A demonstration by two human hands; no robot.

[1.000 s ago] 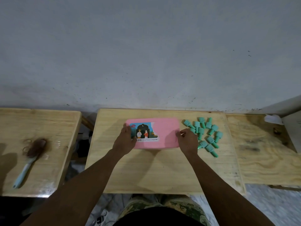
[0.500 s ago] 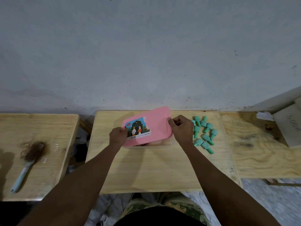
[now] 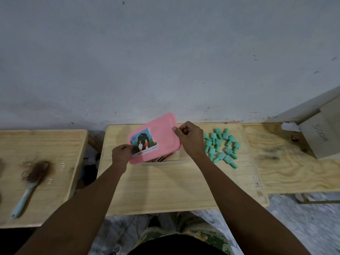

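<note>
A pink lid (image 3: 161,137) with a picture sticker is lifted and tilted above its box at the back of the middle wooden table (image 3: 165,186). My left hand (image 3: 120,156) pinches the lid's near left corner. My right hand (image 3: 190,138) pinches its right edge. Under the lid's lower edge a sliver of the box's contents (image 3: 161,158) shows, dark and reddish; the box itself is mostly hidden. Several green caps (image 3: 221,146) lie scattered on the table just right of my right hand.
On the left table (image 3: 55,150) lies a hairbrush (image 3: 29,183) with a pale blue handle and hair in its bristles. The right table (image 3: 287,172) carries a grey board (image 3: 320,133) leaning at the wall and a crumpled white scrap (image 3: 289,126). A wall stands right behind.
The lid lay flat on the box a second ago; both hands have raised it and tipped its right side up. The camera has shifted slightly.
</note>
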